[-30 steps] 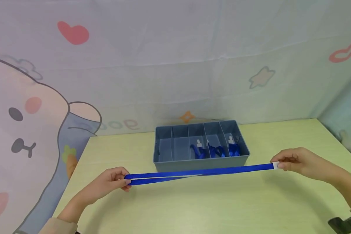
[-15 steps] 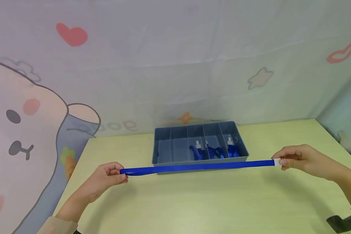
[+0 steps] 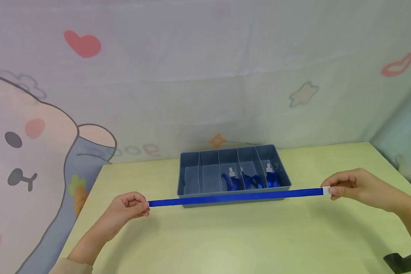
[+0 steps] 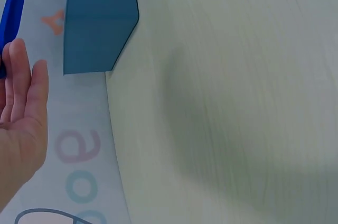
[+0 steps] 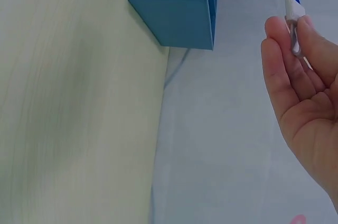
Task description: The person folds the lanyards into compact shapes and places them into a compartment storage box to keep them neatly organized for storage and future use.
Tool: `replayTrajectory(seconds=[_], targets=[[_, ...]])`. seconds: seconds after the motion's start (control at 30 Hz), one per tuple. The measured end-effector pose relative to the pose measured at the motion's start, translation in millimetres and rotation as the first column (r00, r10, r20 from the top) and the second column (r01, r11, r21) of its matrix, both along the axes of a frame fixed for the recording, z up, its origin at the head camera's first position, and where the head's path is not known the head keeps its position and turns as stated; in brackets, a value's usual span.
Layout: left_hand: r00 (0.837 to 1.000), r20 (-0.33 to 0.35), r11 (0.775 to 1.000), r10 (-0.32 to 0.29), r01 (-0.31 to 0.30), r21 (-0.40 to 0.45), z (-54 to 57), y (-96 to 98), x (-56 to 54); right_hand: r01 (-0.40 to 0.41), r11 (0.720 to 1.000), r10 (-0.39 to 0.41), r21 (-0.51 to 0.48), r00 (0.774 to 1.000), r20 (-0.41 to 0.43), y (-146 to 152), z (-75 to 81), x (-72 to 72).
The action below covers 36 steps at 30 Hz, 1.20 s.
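A blue lanyard [image 3: 233, 197] is stretched nearly level between the two hands, above the table and in front of the box. Its looped end is pinched between thumb and fingers of my left hand [image 3: 126, 208]. My right hand [image 3: 354, 190] pinches the other end at its white clip piece [image 3: 326, 190]. In the right wrist view a small metal hook [image 5: 294, 42] shows below the white piece, between thumb and fingertips. The left wrist view catches the left hand [image 4: 24, 108] only at its edge, with the blue strap [image 4: 11, 12] above it.
Behind the lanyard stands a grey-blue divided box [image 3: 188, 193]. Folded blue lanyards [image 3: 251, 181] with white clip pieces lie in its three right compartments; no items show in the two left ones. The pale table [image 3: 226, 243] meets a printed cloth backdrop [image 3: 205, 95].
The two strands at the left end have come together into one flat band. My left hand moved left and up, then slightly back; the right hand shifted slightly to the right.
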State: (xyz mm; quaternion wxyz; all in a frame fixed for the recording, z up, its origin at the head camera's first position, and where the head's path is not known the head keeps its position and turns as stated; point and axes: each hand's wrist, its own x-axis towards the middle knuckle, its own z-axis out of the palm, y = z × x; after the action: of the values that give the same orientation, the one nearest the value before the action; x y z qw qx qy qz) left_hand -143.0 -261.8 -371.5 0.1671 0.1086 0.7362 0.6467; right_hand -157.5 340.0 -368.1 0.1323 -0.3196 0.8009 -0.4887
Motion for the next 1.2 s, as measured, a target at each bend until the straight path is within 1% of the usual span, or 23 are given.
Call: replayTrajectory(seconds=[0.07, 0.1, 0.17, 0.2, 0.3, 0.33, 0.4, 0.47, 0.6, 0.77, 0.87, 0.93, 1.0, 1.07, 1.2], targets=[[0.999, -0.028, 0.998, 0.046, -0.047, -0.047, -0.5, 1.6, 0.1, -0.001, 1.0, 0.001, 0.001, 1.0, 0.015, -1, 1.0, 0.3], [0.997, -0.046, 0.994, 0.067, -0.071, -0.08, -0.1, 2.8, 0.0, 0.005, 1.0, -0.005, 0.009, 1.0, 0.002, -1, 1.7, 0.3], [0.991, -0.079, 0.98, 0.112, -0.123, -0.159, 1.5, 5.8, -0.5, 0.025, 0.999, -0.025, 0.026, 1.0, -0.015, -2, 3.2, 0.2], [0.988, -0.095, 0.97, 0.124, -0.141, -0.199, 2.5, 7.3, -0.7, 0.034, 0.999, -0.033, 0.032, 0.999, -0.019, -2, 3.7, 0.0], [0.982, -0.147, 0.933, 0.122, -0.164, -0.32, 5.4, 11.8, -0.5, 0.054, 0.998, -0.053, 0.039, 0.998, -0.02, -1, 3.9, -0.9], [0.98, -0.159, 0.922, 0.117, -0.167, -0.349, 6.2, 12.9, -0.3, 0.063, 0.997, -0.062, 0.038, 0.998, -0.018, -1, 3.7, -1.1], [0.976, -0.196, 0.908, 0.096, -0.166, -0.384, 7.7, 14.7, 0.3, 0.084, 0.995, -0.084, 0.045, 0.996, -0.022, 0, 2.8, -1.3], [0.971, -0.224, 0.901, 0.085, -0.171, -0.4, 9.4, 15.9, 1.0, 0.105, 0.993, -0.104, 0.059, 0.994, -0.02, 0, 2.4, -1.0], [0.957, -0.28, 0.895, 0.072, -0.186, -0.405, 12.4, 15.8, 1.9, 0.148, 0.985, -0.147, 0.093, 0.989, -0.027, 0, 2.1, -0.4], [0.943, -0.323, 0.89, 0.075, -0.209, -0.406, 12.7, 18.1, -0.6, 0.183, 0.978, -0.178, 0.104, 0.983, -0.056, 3, 3.2, 1.2], [0.934, -0.351, 0.881, 0.067, -0.22, -0.418, 12.1, 22.6, -3.8, 0.228, 0.968, -0.223, 0.109, 0.973, -0.062, 7, 4.9, 2.6], [0.929, -0.364, 0.873, 0.065, -0.23, -0.431, 12.2, 25.3, -5.6, 0.273, 0.955, -0.268, 0.118, 0.962, -0.059, 9, 6.4, 2.7], [0.928, -0.364, 0.869, 0.074, -0.24, -0.433, 12.8, 26.9, -7.0, 0.318, 0.939, -0.313, 0.127, 0.948, -0.057, 10, 8.0, 1.8], [0.932, -0.353, 0.872, 0.085, -0.241, -0.426, 14.1, 27.8, -7.5, 0.352, 0.926, -0.348, 0.135, 0.936, -0.055, 10, 9.9, 1.0], [0.944, -0.315, 0.892, 0.096, -0.222, -0.394, 17.7, 29.4, -6.8, 0.381, 0.916, -0.376, 0.128, 0.925, -0.06, 11, 14.9, 0.2]])
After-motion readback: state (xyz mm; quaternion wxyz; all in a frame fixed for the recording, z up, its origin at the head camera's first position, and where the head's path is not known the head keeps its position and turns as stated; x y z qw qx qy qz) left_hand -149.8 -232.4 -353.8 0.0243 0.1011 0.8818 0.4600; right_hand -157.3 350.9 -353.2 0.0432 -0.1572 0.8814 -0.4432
